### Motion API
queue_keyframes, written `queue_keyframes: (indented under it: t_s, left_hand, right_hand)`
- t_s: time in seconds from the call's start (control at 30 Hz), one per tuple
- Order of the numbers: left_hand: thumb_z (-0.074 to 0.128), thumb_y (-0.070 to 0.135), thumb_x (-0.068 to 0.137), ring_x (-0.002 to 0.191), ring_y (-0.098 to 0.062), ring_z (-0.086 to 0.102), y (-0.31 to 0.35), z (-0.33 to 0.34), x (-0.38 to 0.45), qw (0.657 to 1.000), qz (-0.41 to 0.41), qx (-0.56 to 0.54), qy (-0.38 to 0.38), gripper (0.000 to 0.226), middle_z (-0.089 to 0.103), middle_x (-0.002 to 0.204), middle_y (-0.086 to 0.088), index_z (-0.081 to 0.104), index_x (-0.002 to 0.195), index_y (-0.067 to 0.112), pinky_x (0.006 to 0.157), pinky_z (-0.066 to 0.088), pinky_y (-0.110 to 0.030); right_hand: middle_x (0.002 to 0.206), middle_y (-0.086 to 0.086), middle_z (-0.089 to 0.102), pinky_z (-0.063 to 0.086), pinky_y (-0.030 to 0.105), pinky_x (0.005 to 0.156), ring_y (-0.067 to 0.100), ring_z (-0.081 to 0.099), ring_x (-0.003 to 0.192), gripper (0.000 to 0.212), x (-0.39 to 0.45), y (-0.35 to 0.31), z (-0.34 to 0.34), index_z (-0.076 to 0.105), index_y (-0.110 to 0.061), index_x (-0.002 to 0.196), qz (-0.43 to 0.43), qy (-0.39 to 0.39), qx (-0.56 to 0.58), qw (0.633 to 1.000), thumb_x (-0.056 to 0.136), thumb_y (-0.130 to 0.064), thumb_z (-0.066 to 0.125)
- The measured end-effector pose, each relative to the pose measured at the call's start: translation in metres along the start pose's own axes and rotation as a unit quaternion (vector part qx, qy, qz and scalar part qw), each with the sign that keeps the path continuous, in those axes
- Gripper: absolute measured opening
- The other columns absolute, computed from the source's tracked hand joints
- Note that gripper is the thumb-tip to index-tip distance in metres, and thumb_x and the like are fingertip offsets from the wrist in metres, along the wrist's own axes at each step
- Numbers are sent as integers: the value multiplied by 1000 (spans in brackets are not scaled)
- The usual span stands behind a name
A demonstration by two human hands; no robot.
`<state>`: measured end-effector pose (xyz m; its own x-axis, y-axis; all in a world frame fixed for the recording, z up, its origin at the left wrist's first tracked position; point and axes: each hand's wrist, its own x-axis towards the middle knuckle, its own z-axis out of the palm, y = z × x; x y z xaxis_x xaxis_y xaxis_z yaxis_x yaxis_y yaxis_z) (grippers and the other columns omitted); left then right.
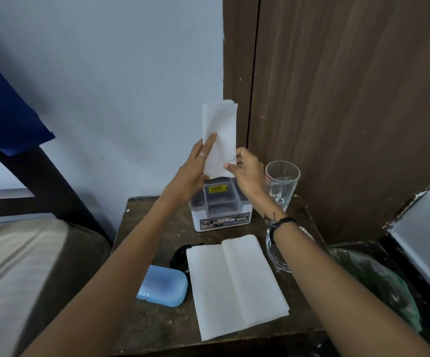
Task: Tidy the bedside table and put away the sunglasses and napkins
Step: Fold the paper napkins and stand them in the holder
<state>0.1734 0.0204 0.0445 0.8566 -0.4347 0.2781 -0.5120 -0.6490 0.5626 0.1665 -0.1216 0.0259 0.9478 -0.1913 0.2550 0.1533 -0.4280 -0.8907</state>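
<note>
Both hands hold a folded stack of white paper napkins (219, 137) upright above a white plastic box with grey inner compartments (221, 210). The left hand (195, 168) grips the stack along its left edge, with the index finger extended flat up the front face and the thumb behind. A ring sits on one finger of this hand. The right hand (247, 168) pinches the lower right corner of the stack between thumb and fingers. The bottom edge of the stack is just above the open top of the box, and whether it touches the box cannot be determined from this angle.

The box stands at the rear of a dark wooden bedside table (157, 328), close to the wall. It carries a yellow label inside and a printed strip on its front face. A second flat white paper napkin, partly unfolded (237, 284), lies on the table in front of the box. To its left rests a pale blue hard oval case (163, 286), touching the napkin's edge. A black item (180, 256), possibly the sunglasses, protrudes from under the napkin behind the case.

A clear drinking glass (282, 184) stands upright to the right of the box. A second clear glass vessel (277, 256) sits nearer, partly hidden by the right forearm. The right wrist bears a black band.
</note>
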Motion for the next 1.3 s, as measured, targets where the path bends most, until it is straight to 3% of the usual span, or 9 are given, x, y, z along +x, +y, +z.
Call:
queue_keyframes:
  t_s: [0.13,0.23,0.4,0.53,0.73,0.93,1.13,1.27,1.3]
  left_hand:
    - [54,-5,86,128,-24,36,-9,15,4,1000,-13,-17,23,86,18,149,-8,3,148,26,104,41,-38]
    - [54,-5,87,132,-25,33,-15,22,4,997,-33,-51,48,84,16,150,-8,5,147,27,106,39,-40]
    - [56,-2,87,133,-24,32,-27,25,11,996,-40,-61,56,81,17,150,-8,10,147,26,106,39,-40]
    - [52,-5,87,129,-26,37,-34,27,10,998,-32,-41,45,77,22,148,-8,14,146,27,104,43,-41]
    - [45,-5,91,95,-15,54,-33,29,3,994,-56,-74,61,62,50,131,-9,27,141,25,88,44,-22]
    - [49,-5,89,98,-26,61,-33,31,2,993,-65,-74,66,59,60,114,-14,28,135,26,81,47,-25]
    - [54,13,92,90,-20,63,-34,33,-2,981,-101,-112,121,66,61,110,-2,14,144,16,82,47,-27]
    - [40,21,99,78,-16,57,-35,34,-4,978,-96,-154,102,4,62,94,-3,41,97,17,70,45,-33]
    - [38,21,99,74,-10,52,-36,34,-3,977,-91,-164,97,12,60,87,1,41,88,17,68,41,-31]
  right_hand:
    - [88,12,60,51,35,69,29,59,83,10,11,10,12,46,-8,92,6,-8,-21,1000,91,-5,55]
    - [105,16,60,52,37,79,28,59,98,10,15,18,18,48,-5,100,-11,-19,-47,999,92,-2,52]
    - [90,6,61,41,6,61,14,55,85,9,17,20,14,52,-7,87,-28,6,-37,999,88,-3,60]
    - [85,9,66,47,20,63,17,59,78,12,15,27,13,55,-2,83,-33,12,-39,999,84,-6,66]
    - [83,5,62,38,9,58,13,55,76,9,13,29,16,56,-6,85,-53,6,-68,996,84,-5,65]
    - [72,0,56,36,1,52,4,48,63,17,11,26,13,52,-9,76,-40,4,-61,997,81,5,59]
    - [98,8,62,41,10,53,17,56,82,17,12,25,14,56,-2,100,-22,-29,-61,997,84,1,52]
    - [93,0,60,40,14,62,8,54,77,10,11,22,12,55,-10,99,-7,-17,9,1000,89,-11,54]
    - [86,-2,57,39,12,60,4,50,71,2,11,22,11,54,-12,90,-2,-16,15,1000,89,-11,54]
